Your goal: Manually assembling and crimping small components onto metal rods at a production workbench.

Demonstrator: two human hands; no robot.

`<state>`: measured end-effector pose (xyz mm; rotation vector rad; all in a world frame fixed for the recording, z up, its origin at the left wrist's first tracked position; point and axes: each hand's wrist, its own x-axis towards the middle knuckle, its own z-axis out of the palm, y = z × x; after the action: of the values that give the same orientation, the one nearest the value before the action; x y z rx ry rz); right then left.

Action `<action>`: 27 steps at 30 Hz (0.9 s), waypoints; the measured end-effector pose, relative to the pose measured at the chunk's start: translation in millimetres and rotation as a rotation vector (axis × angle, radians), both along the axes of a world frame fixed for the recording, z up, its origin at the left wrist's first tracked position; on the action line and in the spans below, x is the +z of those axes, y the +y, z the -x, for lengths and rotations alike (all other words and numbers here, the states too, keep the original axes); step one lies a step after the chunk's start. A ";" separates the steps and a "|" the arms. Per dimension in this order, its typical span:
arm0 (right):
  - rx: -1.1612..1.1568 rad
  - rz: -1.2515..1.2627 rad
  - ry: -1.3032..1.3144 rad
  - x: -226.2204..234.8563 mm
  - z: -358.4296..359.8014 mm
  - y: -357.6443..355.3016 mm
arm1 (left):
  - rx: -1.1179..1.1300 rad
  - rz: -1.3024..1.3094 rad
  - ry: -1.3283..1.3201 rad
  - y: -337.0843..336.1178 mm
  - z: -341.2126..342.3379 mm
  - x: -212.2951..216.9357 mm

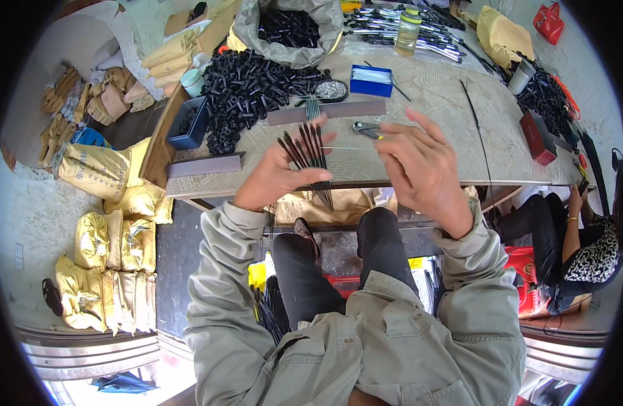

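Note:
My left hand (281,173) is closed round a fanned bundle of thin black rods (310,147) that look like umbrella ribs. Its thumb presses across the front of the bundle, above the table's near edge. A thin pale wire (355,148) stretches from the bundle to my right hand (419,162). The fingers of that hand are bent and pinch the wire's end, with the index finger raised. Behind the bundle, a flat grey strip (359,111) lies on the table (433,108). Pliers (367,128) lie between my hands, beyond the wire.
A pile of black plastic tube parts (250,91) covers the table's left, beside a blue bin (189,125). Farther back are a blue box (371,81), a small dish (331,90), a bottle (407,32) and metal shafts (372,27). Another person (582,250) sits at the right.

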<state>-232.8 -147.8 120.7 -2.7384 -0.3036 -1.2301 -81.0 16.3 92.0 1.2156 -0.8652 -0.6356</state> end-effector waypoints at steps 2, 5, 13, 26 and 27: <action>-0.013 -0.024 0.007 -5.2 0.7 -0.9 | -0.053 -0.073 -0.049 3.5 -14.8 -26.8; 0.065 -0.154 0.011 -33.0 -2.1 2.8 | -0.163 -0.218 -0.143 11.2 -30.5 -51.0; 0.078 -0.127 0.081 -29.8 -15.2 10.9 | -0.089 -0.122 -0.182 3.3 -23.3 -28.8; 0.087 -0.085 -0.102 2.4 -25.8 4.2 | -0.023 0.058 -0.234 2.0 -2.6 27.8; 0.087 -0.118 -0.098 1.2 -25.8 3.7 | -0.018 0.054 -0.261 1.8 -3.1 27.8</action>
<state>-207.0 -144.1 121.8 -2.5433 -0.3445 -1.3175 -77.8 18.0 119.8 1.2601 -1.1049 -0.4707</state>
